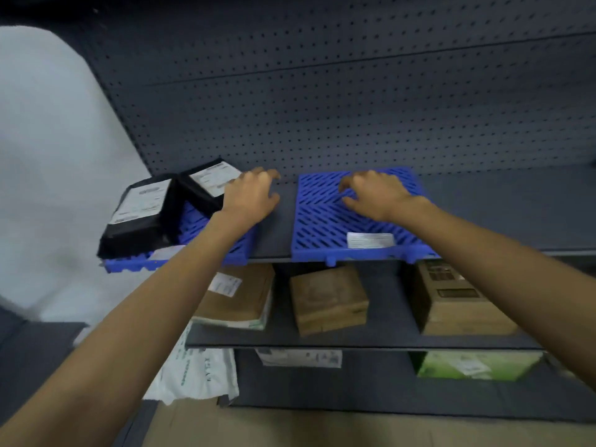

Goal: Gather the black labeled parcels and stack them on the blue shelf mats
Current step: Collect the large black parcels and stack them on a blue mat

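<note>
Two black parcels with white labels lie on the left blue mat (238, 250): one at the front left (138, 217), one behind it to the right (206, 185). My left hand (251, 196) hovers over that mat's right part, beside the rear parcel, fingers apart and holding nothing. The right blue mat (322, 233) carries only a white label (370, 240) near its front edge. Over its back half my right hand (374, 195) is spread with curled fingers, nothing in it.
Both mats sit on a dark grey shelf (277, 227) backed by a pegboard wall (354, 108). The shelf below holds brown cardboard boxes (329, 300) (458, 301) and a padded envelope (238, 295). Lower still are white and green bags (200, 372) (474, 366).
</note>
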Demonstrator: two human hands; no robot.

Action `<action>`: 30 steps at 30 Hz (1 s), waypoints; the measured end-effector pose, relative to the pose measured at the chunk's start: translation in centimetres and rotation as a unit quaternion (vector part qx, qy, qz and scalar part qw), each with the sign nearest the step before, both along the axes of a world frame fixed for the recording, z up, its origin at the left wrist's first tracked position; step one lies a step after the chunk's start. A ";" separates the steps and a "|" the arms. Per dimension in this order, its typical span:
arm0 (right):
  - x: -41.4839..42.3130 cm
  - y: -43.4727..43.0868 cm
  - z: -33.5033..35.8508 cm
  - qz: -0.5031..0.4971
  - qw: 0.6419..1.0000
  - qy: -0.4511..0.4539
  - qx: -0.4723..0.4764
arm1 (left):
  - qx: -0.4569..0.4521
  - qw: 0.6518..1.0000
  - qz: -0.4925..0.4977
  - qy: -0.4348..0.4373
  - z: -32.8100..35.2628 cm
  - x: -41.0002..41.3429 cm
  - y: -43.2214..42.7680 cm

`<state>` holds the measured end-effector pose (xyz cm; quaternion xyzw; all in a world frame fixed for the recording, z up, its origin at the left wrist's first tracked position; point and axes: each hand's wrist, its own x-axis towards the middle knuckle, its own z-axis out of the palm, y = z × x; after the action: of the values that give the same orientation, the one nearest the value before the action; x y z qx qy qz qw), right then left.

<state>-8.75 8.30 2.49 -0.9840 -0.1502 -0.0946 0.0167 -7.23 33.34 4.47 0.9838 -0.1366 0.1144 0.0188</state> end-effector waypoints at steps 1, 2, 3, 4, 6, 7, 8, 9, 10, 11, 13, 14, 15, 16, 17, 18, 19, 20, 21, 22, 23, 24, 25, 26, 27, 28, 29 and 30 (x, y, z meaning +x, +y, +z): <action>-1.4 -2.7 0.1 -0.020 1.000 0.000 -0.004 | 0.002 1.000 -0.022 0.006 0.0 -0.6 -2.5; -2.9 -5.4 0.3 -0.041 0.999 0.000 -0.008 | 0.002 0.999 -0.043 0.008 0.0 -1.3 -5.2; -4.3 -8.0 0.4 -0.062 0.998 0.000 -0.010 | 0.000 0.998 -0.060 0.005 -0.1 -2.0 -7.8; -5.8 -10.5 0.5 -0.083 0.997 0.000 -0.010 | -0.004 0.997 -0.073 -0.001 -0.2 -2.8 -10.5; -9.1 -15.5 0.7 -0.126 0.992 -0.004 -0.010 | -0.012 0.994 -0.108 -0.011 -0.4 -4.7 -16.0; -10.9 -17.9 0.7 -0.146 0.989 -0.009 -0.012 | -0.017 0.992 -0.127 -0.013 -0.5 -5.7 -18.7; -12.8 -20.3 0.6 -0.164 0.986 -0.013 -0.016 | -0.023 0.989 -0.144 -0.015 -0.6 -6.7 -21.5; -14.7 -22.6 0.5 -0.180 0.983 -0.014 -0.021 | -0.028 0.986 -0.161 -0.017 -0.7 -7.8 -24.3; -16.7 -25.0 0.4 -0.196 0.980 -0.012 -0.024 | -0.031 0.983 -0.178 -0.019 -0.8 -8.8 -27.0; -18.6 -27.2 0.2 -0.213 0.977 -0.009 -0.026 | -0.031 0.979 -0.198 -0.020 -0.9 -9.9 -29.7; -22.5 -31.6 0.1 -0.249 0.968 -0.005 -0.027 | -0.029 0.970 -0.239 -0.024 -1.3 -11.9 -35.0; -24.3 -33.6 -0.1 -0.268 0.963 -0.004 -0.026 | -0.030 0.966 -0.257 -0.024 -1.4 -12.9 -37.4; -26.1 -35.5 -0.2 -0.288 0.957 -0.007 -0.022 | -0.032 0.960 -0.276 -0.024 -1.6 -13.8 -39.9; -27.9 -37.4 -0.4 -0.308 0.951 -0.010 -0.017 | -0.033 0.954 -0.298 -0.025 -1.7 -14.7 -42.3; -29.8 -39.2 -0.7 -0.330 0.944 -0.013 -0.011 | -0.033 0.946 -0.322 -0.025 -1.7 -15.6 -44.8; -31.7 -41.0 -1.1 -0.352 0.936 -0.015 -0.008 | -0.034 0.937 -0.347 -0.023 -1.8 -16.6 -47.2; -33.5 -42.7 -1.4 -0.370 0.929 -0.015 -0.005 | -0.035 0.928 -0.370 -0.021 -1.8 -17.7 -49.7; -35.3 -44.3 -1.7 -0.386 0.922 -0.013 0.000 | -0.037 0.919 -0.392 -0.019 -1.8 -18.7 -52.1; -37.1 -45.9 -2.0 -0.402 0.916 -0.010 0.002 | -0.039 0.909 -0.414 -0.019 -1.9 -19.8 -54.5; -38.8 -47.4 -2.1 -0.421 0.907 -0.009 0.002 | -0.043 0.900 -0.434 -0.020 -2.0 -20.8 -57.0; -40.4 -48.9 -2.3 -0.441 0.897 -0.007 0.000 | -0.050 0.891 -0.452 -0.020 -2.0 -21.8 -59.3; -42.0 -50.4 -2.4 -0.461 0.887 -0.003 -0.001 | -0.059 0.881 -0.469 -0.018 -2.1 -22.8 -61.6; -43.4 -51.9 -2.5 -0.480 0.877 0.003 0.000 | -0.066 0.871 -0.486 -0.015 -2.1 -23.8 -63.9; -44.7 -53.4 -2.7 -0.498 0.867 0.007 0.002 | -0.069 0.862 -0.502 -0.015 -2.3 -24.7 -66.2; -45.8 -54.9 -2.8 -0.515 0.857 0.010 0.004 | -0.069 0.854 -0.515 -0.014 -2.4 -25.4 -68.5; -46.6 -56.5 -2.9 -0.530 0.848 0.012 0.007 | -0.068 0.847 -0.527 -0.012 -2.5 -26.0 -70.8; -47.4 -58.0 -3.0 -0.543 0.840 0.012 0.009 | -0.068 0.840 -0.538 -0.007 -2.6 -26.6 -73.1; -48.0 -59.6 -3.0 -0.554 0.833 0.013 0.011 | -0.068 0.834 -0.548 -0.001 -2.6 -27.0 -75.4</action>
<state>-56.75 -51.32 -0.51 -0.9034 0.4210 -0.0769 -0.0260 -34.23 -42.07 1.83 0.7440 -0.6452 0.0957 0.1454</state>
